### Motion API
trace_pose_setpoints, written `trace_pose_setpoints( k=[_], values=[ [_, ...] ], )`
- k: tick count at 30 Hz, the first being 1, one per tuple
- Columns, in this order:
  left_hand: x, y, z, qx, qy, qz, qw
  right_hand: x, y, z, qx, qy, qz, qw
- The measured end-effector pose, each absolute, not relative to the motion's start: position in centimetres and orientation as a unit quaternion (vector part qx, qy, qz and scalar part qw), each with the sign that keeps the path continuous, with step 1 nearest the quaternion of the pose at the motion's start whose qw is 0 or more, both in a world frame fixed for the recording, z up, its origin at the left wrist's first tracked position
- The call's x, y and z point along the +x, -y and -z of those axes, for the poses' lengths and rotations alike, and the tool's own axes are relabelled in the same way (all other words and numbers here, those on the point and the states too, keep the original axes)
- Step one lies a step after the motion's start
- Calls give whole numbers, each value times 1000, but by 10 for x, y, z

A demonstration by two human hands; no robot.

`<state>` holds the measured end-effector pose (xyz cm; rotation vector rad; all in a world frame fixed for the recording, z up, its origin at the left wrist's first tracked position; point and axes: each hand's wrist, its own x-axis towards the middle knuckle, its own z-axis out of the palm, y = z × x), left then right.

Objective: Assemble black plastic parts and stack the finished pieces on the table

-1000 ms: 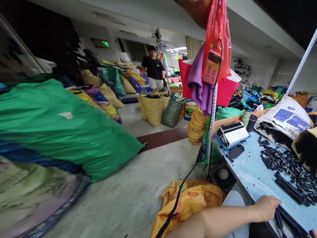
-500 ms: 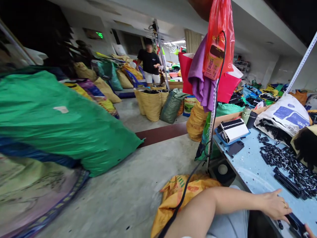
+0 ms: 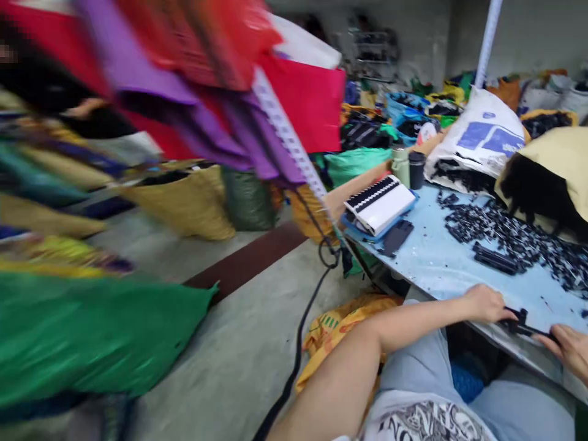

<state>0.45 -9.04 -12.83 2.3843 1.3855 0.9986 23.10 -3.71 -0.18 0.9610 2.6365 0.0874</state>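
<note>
At the near edge of the light-blue table (image 3: 441,245), my left hand (image 3: 486,304) is closed around one end of a slim black plastic part (image 3: 522,323). My right hand (image 3: 571,348), at the right edge of the view, grips its other end with thumb and fingers. Both hands hide much of the part, so its exact kind does not show. Beyond them lies a longer black plastic piece (image 3: 496,258), beside a spread heap of small black parts with silvery pins (image 3: 519,236).
A blue tray (image 3: 348,228) holds a white box-like object (image 3: 380,205). Two cups stand behind it, near a white sack (image 3: 482,131) and a beige sack (image 3: 551,159). A black cable (image 3: 305,318) hangs left of the table. A blurred co-worker and sacks are at left.
The view has swung right, so the table and both hands appear further left. My right hand, barely visible before, now shows more. The black part has turned between my hands.
</note>
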Motion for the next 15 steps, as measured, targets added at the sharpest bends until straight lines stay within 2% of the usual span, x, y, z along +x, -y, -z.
trace_pose_setpoints(
  k=[3, 6, 11, 15],
  values=[
    [-14, 95, 119, 790, -466, -376, 128, 215, 50, -18, 269, -956, -23, 113],
    [-33, 116, 99, 759, -453, -447, 137, 189, 70, -44, 221, -972, 36, 72],
    [-50, 167, 51, 674, -270, -624, 290, 143, 106, -77, 150, -930, 333, -47],
    [-40, 188, 28, 581, -257, -693, 340, 121, 133, -53, 169, -860, 456, -157]
  ],
)
